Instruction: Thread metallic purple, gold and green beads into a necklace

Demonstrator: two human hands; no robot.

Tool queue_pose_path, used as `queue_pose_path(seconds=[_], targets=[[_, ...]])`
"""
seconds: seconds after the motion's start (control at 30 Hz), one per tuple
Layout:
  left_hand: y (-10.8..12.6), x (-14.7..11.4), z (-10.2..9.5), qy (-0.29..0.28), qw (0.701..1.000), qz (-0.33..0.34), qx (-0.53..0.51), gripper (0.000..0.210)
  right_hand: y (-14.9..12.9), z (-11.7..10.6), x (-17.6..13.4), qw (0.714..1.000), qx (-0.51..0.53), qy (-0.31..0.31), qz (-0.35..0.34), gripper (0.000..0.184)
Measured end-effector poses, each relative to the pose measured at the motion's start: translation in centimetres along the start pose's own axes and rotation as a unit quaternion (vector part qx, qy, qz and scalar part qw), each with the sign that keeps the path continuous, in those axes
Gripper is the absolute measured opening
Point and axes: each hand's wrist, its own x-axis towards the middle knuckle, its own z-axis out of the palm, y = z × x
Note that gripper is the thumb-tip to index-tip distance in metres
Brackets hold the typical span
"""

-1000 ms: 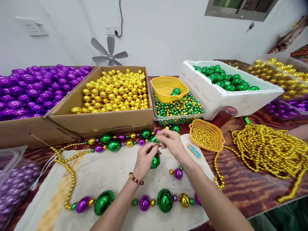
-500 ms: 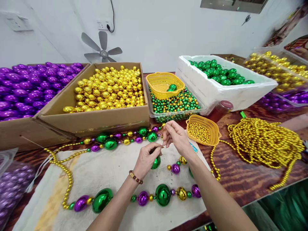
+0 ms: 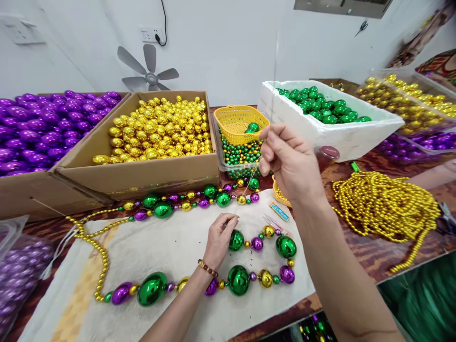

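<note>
My right hand [image 3: 294, 164] is raised in front of the white foam box, its fingers pinched round a long thin needle [image 3: 274, 80] that points upward. A fine thread [image 3: 250, 183] trails from that hand down toward my left hand [image 3: 219, 240]. Low over the white cloth, the left finger and thumb are pinched on the thread, beside a large green bead [image 3: 236, 240]. That bead belongs to a strand of green, purple and gold beads [image 3: 238, 280] curving across the cloth [image 3: 153, 251]. My left forearm covers part of the strand.
Behind stand boxes of purple beads [image 3: 50, 126] and gold beads [image 3: 160, 128], a yellow basket [image 3: 242, 111] on a tub of small beads, and a white foam box [image 3: 292, 114] of green beads. Gold bead strings [image 3: 384, 209] lie right. A finished-looking strand [image 3: 163, 209] runs along the boxes.
My right hand has moved up and to the right, away from the left, drawing out a length of thread. The left hand stays near the green bead.
</note>
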Motion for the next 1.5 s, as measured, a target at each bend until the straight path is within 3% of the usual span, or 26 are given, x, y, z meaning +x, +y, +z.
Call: queue_pose_path(seconds=[0.23, 0.4, 0.5, 0.67, 0.83, 1.07, 1.17, 1.33, 1.5], targets=[[-0.6, -1.1, -1.7, -0.013, 0.999, -0.032, 0.038, 0.021, -2.3, 1.1, 1.3, 0.992, -0.051, 0.05, -0.106, 0.019], [-1.3, -1.2, -2.6, -0.037, 0.994, -0.102, 0.029, 0.025, -3.9, 1.2, 2.5, 0.986, -0.045, 0.05, -0.156, 0.014], [-1.7, -1.4, -2.2, -0.045, 0.988, -0.151, -0.008, 0.032, -4.8, 1.9, 3.3, 0.987, -0.032, 0.032, -0.155, 0.013], [-2.6, -1.8, -1.5, -0.03, 0.98, -0.193, -0.046, 0.034, -4.9, 3.6, 3.6, 0.991, -0.03, -0.078, -0.101, 0.013], [-3.0, -2.1, -1.9, -0.011, 0.977, -0.21, -0.022, 0.033, -5.3, 3.6, 3.9, 0.995, -0.053, -0.035, -0.082, 0.012], [-3.0, -2.2, -2.1, 0.003, 0.98, -0.197, 0.019, 0.031, -7.6, 2.6, 5.2, 0.987, -0.081, -0.024, -0.137, 0.013], [-3.4, -2.2, -2.1, 0.006, 0.979, -0.205, 0.009, 0.031, -6.7, 3.1, 5.1, 0.989, -0.097, -0.045, -0.102, 0.012], [-3.5, -2.3, -2.4, 0.007, 0.974, -0.227, -0.014, 0.031, -2.8, 3.9, 2.9, 0.993, -0.083, -0.086, -0.013, 0.013], [-3.3, -3.0, -4.0, 0.008, 0.971, -0.238, -0.032, 0.037, 2.1, 2.5, -1.0, 0.985, -0.077, -0.092, 0.127, 0.016]])
